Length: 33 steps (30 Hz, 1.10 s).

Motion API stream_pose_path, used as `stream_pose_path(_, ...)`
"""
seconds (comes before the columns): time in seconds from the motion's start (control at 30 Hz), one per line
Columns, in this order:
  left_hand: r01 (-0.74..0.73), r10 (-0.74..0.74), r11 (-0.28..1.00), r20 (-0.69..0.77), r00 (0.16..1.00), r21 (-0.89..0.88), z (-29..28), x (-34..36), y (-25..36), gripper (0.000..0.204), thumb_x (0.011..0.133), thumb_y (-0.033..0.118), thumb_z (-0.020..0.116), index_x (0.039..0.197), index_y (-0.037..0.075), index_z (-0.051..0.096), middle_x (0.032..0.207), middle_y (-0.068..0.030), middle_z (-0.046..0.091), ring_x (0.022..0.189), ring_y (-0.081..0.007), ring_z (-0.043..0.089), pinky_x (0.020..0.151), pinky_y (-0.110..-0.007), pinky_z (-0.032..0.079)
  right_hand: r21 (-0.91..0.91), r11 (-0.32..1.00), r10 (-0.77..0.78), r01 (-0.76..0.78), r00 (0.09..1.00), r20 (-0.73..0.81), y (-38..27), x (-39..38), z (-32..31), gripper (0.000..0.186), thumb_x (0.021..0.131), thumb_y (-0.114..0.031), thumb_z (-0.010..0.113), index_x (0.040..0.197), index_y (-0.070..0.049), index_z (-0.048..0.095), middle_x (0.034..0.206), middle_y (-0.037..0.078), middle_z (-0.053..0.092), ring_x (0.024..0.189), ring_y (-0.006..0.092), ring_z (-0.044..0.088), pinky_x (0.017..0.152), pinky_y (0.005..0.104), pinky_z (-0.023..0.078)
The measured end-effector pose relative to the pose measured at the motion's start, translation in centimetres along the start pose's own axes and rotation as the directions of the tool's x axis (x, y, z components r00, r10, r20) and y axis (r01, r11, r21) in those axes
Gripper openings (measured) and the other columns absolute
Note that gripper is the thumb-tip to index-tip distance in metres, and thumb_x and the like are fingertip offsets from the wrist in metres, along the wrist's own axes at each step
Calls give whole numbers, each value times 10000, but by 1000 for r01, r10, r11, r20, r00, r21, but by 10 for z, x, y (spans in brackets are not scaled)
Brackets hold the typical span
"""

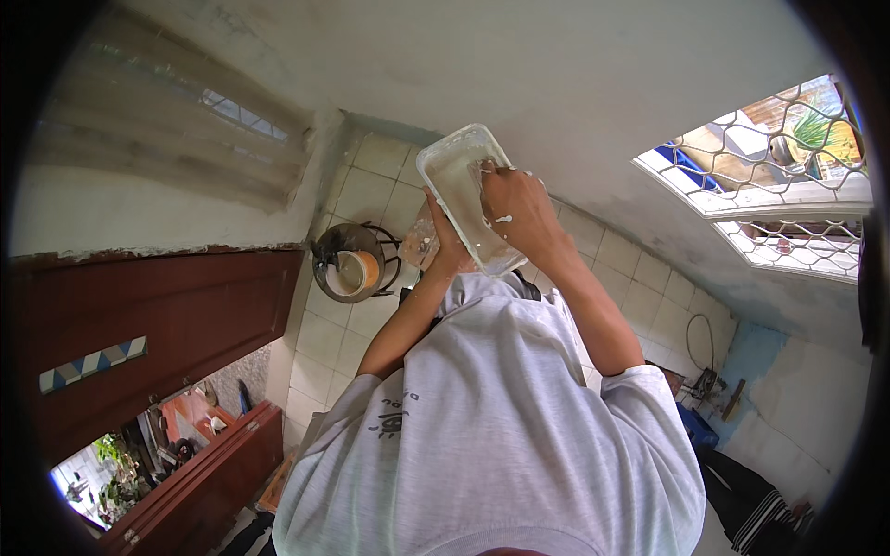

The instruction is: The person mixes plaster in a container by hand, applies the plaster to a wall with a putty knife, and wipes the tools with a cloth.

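A long white plastic tray (436, 181), smeared with pale paste inside, is tilted up in front of my chest. My left hand (449, 236) grips its left side, thumb along the wall and the other fingers hidden behind it. Over the tray's right side, my right hand (519, 208) is closed with its fingers bent down inside. White paste spots its knuckles. A small pale edge shows at those fingertips, but what they hold I cannot make out. Next to my left wrist is a flat, blotchy pale piece (420, 243), partly hidden.
A round dark stool (324, 243) on the tiled floor (366, 193) carries an orange and white bucket (370, 271). Ahead rises a grey-white plastered wall (575, 83). A barred window (760, 167) is at right, a brown door (185, 306) at left. Cables (709, 347) hang at lower right.
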State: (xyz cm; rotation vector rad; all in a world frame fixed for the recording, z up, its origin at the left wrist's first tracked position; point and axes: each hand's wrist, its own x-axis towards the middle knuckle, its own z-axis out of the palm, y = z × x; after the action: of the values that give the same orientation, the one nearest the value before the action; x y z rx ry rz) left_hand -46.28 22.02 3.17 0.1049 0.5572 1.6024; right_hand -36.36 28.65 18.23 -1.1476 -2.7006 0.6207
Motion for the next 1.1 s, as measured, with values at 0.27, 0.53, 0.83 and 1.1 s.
stream_pose_path(0.27, -30, 35, 999, -120, 992, 42, -3, -6, -4, 904, 901, 840, 237, 1496, 181, 405, 1461, -80, 483, 1323, -280, 492, 1068, -466, 456, 49, 962, -270, 268, 962, 47, 11, 0, 21, 286, 749, 4, 653, 1008, 117, 607, 836, 276, 666, 798, 423, 681, 693, 469, 564)
stream_pose_path(0.53, -92, 97, 993, -78, 992, 69, 16, -11, -6, 882, 923, 813, 233, 1508, 170, 380, 1436, -89, 493, 1323, -274, 497, 1075, -452, 459, 39, 985, -171, 170, 985, 4, 12, 0, 22, 222, 755, 0, 648, 947, 106, 612, 841, 284, 666, 817, 428, 682, 719, 479, 562)
stream_pose_path(0.83, -119, 120, 991, -20, 993, 60, 17, -13, -8, 891, 930, 807, 221, 1505, 146, 386, 1485, -107, 450, 1330, -268, 490, 1093, -436, 440, -20, 995, -98, 99, 995, 32, 12, 1, 10, 220, 772, -25, 634, 944, 111, 622, 838, 276, 671, 801, 415, 688, 722, 456, 564)
stream_pose_path(1.1, -115, 126, 989, -125, 984, 92, 10, -13, -10, 938, 905, 839, 204, 1531, 157, 351, 1498, -92, 441, 1353, -273, 466, 1125, -440, 404, 7, 960, -279, 279, 960, 6, 18, -3, 24, 271, 739, 1, 636, 981, 120, 616, 823, 265, 659, 816, 422, 675, 727, 454, 563)
